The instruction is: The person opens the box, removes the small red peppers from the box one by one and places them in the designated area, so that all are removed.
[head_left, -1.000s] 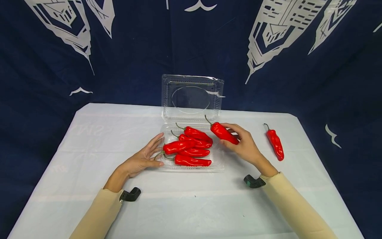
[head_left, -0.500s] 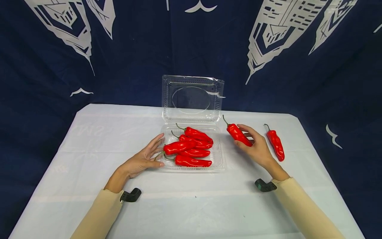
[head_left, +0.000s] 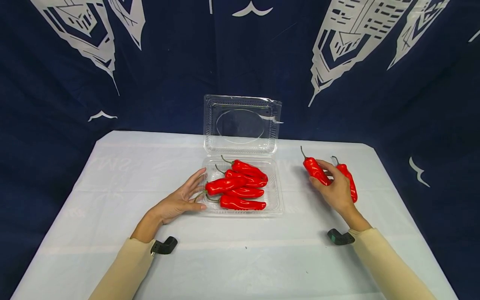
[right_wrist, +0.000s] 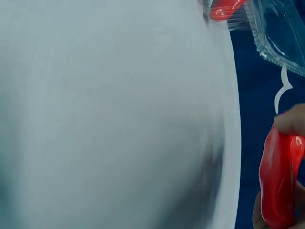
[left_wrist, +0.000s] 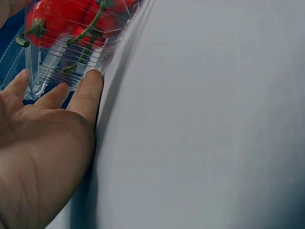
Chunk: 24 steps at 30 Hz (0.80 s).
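Observation:
My right hand (head_left: 335, 189) holds a red chili pepper (head_left: 315, 170) between thumb and fingers, over the table right of a clear plastic clamshell box. The green stem points up and away. In the right wrist view that pepper (right_wrist: 278, 183) shows thumb and fingertips around it. The clamshell box (head_left: 276, 189) lies with several red peppers (head_left: 241, 185) heaped in its base. At its left side my left hand (head_left: 174, 202) rests with extended fingers and thumb touching the edge. The left wrist view shows these fingers (left_wrist: 88, 95) against the ribbed wall.
The box's transparent lid (head_left: 240, 125) stands raised at the back. Another red pepper (head_left: 351, 185) lies at the table's right, partly hidden behind my right hand. A white cloth (head_left: 232, 258) covers the table, and a dark blue printed curtain (head_left: 176, 83) hangs behind it.
My right hand has carried the pepper rightward, from over the box's right edge to near the loose pepper. My left hand and the box have stayed put.

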Motion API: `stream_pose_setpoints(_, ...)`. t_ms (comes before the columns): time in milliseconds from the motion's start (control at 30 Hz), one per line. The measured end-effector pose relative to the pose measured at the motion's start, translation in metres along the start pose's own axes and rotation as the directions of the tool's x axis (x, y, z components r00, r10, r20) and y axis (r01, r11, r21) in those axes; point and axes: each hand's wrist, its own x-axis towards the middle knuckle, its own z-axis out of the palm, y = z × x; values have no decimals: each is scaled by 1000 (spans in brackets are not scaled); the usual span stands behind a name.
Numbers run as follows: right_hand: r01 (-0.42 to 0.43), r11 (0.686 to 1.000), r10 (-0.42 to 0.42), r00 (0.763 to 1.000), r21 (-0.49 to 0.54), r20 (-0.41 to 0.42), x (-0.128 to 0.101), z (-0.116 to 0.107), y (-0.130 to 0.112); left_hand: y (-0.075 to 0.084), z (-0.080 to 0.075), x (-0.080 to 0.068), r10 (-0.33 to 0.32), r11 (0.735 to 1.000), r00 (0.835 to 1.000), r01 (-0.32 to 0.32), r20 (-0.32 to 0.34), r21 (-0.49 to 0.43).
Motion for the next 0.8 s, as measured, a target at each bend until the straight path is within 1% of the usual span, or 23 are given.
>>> stream_pose_setpoints(133,-69,997,68,996,-23,-51,-2,-1,4,0,0,0,0,1000,1000,0,0,-2)
stream_pose_setpoints(233,-99,995,96,992,-30,-83,-3,-3,7,0,0,0,-2,1000,1000,2,0,2)
stream_pose_setpoints(367,-100,994,94,989,-50,-111,-4,-5,10,0,0,-1,-3,1000,1000,3,-1,8)
stream_pose_setpoints(567,-119,988,108,988,-95,-112,-7,-5,14,0,0,-1,-3,1000,1000,3,0,10)
stream_pose_setpoints(800,-83,990,64,985,-117,-159,-6,-2,19,1,0,-1,-2,1000,1000,2,1,9)
